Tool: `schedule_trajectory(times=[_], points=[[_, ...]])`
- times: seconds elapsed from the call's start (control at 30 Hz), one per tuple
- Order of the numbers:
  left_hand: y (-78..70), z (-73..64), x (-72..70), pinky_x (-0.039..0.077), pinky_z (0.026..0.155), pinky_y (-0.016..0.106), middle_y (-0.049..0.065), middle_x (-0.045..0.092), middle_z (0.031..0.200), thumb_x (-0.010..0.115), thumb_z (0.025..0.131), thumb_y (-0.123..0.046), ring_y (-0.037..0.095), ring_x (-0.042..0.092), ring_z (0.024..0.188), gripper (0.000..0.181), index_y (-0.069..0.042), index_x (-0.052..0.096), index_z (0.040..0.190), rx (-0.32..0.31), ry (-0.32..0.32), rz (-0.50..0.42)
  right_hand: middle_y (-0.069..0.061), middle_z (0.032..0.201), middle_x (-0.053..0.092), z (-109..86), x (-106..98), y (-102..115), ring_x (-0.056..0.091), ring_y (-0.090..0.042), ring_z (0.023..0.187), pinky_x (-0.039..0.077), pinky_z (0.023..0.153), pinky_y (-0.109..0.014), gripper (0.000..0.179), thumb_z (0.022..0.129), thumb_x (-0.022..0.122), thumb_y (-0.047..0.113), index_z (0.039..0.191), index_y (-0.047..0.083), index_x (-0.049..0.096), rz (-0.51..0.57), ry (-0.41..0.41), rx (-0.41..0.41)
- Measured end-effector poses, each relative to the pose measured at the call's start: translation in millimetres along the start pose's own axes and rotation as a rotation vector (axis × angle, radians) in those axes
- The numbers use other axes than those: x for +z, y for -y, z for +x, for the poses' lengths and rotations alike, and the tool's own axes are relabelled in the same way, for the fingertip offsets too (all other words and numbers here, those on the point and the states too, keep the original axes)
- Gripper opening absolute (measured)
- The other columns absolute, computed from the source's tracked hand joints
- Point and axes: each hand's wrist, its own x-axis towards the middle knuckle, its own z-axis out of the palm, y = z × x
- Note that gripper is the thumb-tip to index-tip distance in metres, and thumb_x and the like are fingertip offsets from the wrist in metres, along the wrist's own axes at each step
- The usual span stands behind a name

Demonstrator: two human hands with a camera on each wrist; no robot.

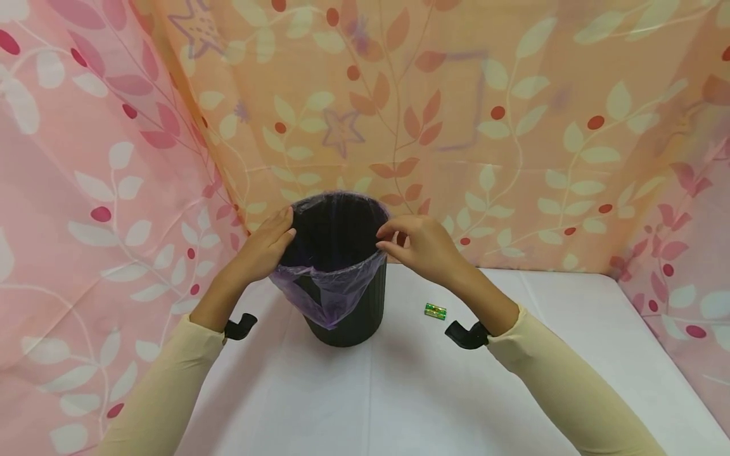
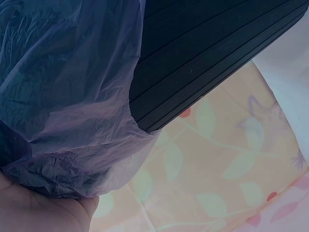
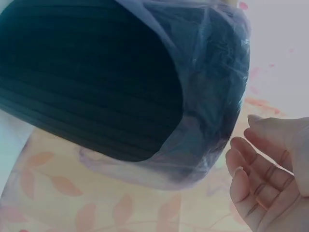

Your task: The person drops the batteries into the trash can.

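A black ribbed trash bin (image 1: 348,329) stands on the white table, lined with a thin purple plastic bag (image 1: 331,301). The bag is folded outward over the rim and hangs down the outside, longest at the front. My left hand (image 1: 269,244) lies with extended fingers against the left side of the rim. In the left wrist view its palm (image 2: 43,208) touches the bag's folded edge. At the right of the rim is my right hand (image 1: 424,247), fingers loosely bent. The right wrist view shows its fingertips (image 3: 236,145) just off the bag, holding nothing.
Small green and gold batteries (image 1: 435,311) lie together on the white tabletop (image 1: 410,392), right of the bin. Floral cloth (image 1: 513,158) hangs behind and along both sides. A black curved piece (image 1: 467,334) sticks out from each wrist.
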Motion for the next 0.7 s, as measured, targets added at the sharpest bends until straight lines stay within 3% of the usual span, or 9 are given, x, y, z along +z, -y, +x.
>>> schedule_trajectory(times=[0.7], points=[[0.6, 0.1, 0.2, 0.006, 0.126, 0.049, 0.027, 0.015, 0.164, 0.034, 0.11, -0.022, 0.04, 0.01, 0.154, 0.057, 0.01, 0.021, 0.155, -0.002, 0.006, -0.001, 0.008, 0.085, 0.071, -53.1, 10.4, -36.8, 0.063, -0.007, 0.073, 0.055, 0.063, -0.031, 0.01, 0.088, 0.08, 0.012, 0.097, 0.014, 0.079, 0.022, -0.038, 0.072]])
